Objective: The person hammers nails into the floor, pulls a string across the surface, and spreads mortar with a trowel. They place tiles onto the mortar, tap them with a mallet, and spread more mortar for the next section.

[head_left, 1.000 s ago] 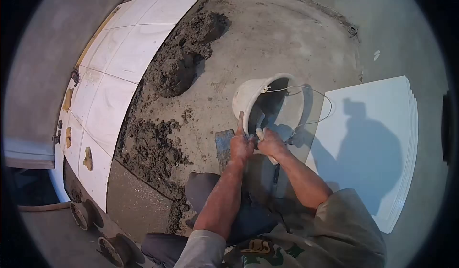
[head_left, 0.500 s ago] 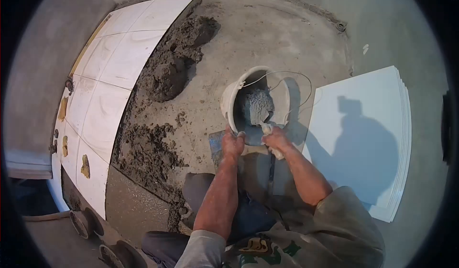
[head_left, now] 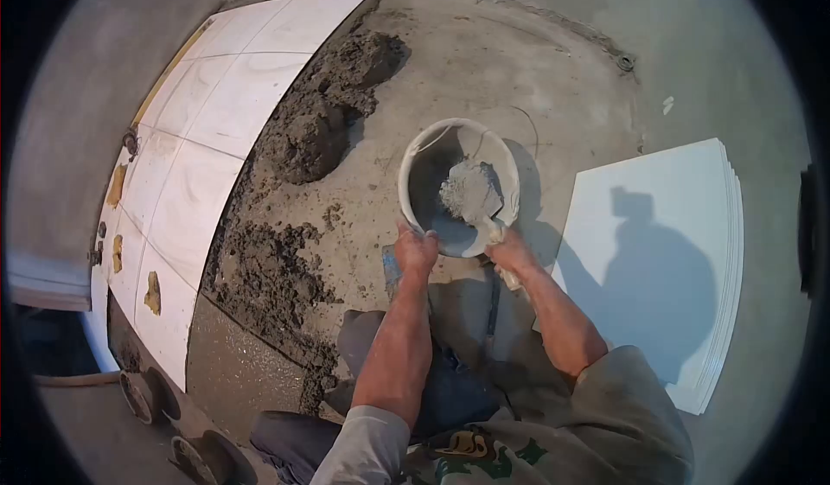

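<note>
My left hand [head_left: 417,249] is closed on the near-left rim of a pale bucket [head_left: 405,178], which stands on the floor with its opening facing me. In my right hand [head_left: 512,253] is the handle of a trowel [head_left: 494,228], gripped at the near-right rim. The trowel's blade is inside the bucket, mostly hidden under a heap of light grey powdery material [head_left: 471,189]. A thin wire bail [head_left: 529,122] hangs off the bucket's far right side. Beneath my left hand, a blue object [head_left: 392,264] shows in part.
White tiles [head_left: 203,169] are laid along the left, with several yellowish lumps [head_left: 153,293] on them. Dark mortar heaps [head_left: 311,143] border the tiles. A stack of white tiles [head_left: 648,252] lies at right. Two round dark objects [head_left: 143,396] stand at lower left.
The bucket has turned from leaning right to facing me more squarely. The loaded trowel has come up inside it, showing more of the grey heap. Both hands keep their holds.
</note>
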The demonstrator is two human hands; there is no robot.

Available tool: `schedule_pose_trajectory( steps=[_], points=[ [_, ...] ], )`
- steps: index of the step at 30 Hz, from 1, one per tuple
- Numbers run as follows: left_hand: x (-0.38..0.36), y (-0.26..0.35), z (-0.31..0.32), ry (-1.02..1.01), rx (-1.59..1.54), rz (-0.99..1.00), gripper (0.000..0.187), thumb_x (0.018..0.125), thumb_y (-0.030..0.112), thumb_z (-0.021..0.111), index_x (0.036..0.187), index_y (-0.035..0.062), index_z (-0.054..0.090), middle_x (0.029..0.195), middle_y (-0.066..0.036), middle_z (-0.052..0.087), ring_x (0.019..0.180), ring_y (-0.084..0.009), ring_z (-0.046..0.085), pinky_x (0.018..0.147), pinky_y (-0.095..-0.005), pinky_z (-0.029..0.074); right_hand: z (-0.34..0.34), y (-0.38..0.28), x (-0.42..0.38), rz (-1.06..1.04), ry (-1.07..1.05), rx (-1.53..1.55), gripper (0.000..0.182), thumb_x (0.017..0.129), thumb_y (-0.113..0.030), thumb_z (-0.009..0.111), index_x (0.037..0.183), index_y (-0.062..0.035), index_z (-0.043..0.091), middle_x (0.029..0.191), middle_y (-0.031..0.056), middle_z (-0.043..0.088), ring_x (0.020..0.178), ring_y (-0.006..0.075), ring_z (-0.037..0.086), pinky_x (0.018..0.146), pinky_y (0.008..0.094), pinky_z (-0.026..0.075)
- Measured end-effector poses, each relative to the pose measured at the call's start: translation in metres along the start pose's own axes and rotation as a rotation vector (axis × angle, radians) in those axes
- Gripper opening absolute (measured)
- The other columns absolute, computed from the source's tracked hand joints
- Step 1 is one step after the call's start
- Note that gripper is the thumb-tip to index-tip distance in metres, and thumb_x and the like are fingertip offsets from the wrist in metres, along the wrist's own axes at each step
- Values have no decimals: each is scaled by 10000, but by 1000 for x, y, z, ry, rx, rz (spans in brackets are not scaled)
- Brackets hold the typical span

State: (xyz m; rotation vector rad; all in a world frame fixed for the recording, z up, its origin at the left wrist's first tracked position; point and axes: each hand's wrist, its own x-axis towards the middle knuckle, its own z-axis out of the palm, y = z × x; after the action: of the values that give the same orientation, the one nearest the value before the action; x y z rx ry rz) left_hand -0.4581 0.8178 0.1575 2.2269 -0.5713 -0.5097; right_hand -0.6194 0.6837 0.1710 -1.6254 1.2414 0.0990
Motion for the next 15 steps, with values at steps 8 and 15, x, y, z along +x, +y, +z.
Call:
schedule_pose_trajectory(
  steps=[8,15],
  points=[
    [-8,13,-16,-103,-475,-364,372,848,94,636,1148,-52,473,979,-193,624,778,-251,672,514,-304,574,-9,-33,-4,-71,-47,-8,314,785,-58,632,1091,-12,586,750,66,594,569,166,562,481,324,483],
    [-13,-45,0,69,-289,-87,301,834,238,652,828,-63,644,744,-236,655,780,-372,664,676,-448,517,-10,-36,-15,-7,-151,94,401,773,-112,679,1154,-38,578,764,95,640,603,174,611,488,315,496]
  ],
)
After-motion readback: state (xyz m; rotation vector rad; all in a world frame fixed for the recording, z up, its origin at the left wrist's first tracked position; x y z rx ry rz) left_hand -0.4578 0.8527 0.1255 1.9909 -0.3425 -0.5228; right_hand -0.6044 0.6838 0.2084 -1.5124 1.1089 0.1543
